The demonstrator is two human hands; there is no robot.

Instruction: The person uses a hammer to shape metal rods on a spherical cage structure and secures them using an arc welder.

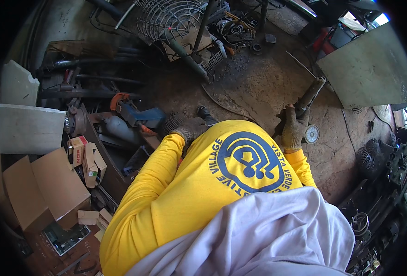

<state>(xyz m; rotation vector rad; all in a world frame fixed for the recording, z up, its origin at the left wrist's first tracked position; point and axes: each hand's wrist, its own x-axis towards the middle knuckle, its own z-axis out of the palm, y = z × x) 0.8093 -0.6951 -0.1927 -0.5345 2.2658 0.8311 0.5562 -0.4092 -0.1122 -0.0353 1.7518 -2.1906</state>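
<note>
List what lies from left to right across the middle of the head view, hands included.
Cardboard boxes → small printed cartons → blue and orange power tool → gloved left hand → gloved right hand gripping a dark cylindrical bar → round disc on the floor → coiled springs.

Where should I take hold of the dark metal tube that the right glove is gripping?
Probably the bare upper half of the metal tube, coming from its side. It stands tilted up and away from the right hand, whose glove already wraps the lower end, so only the upper shaft is free.
</note>
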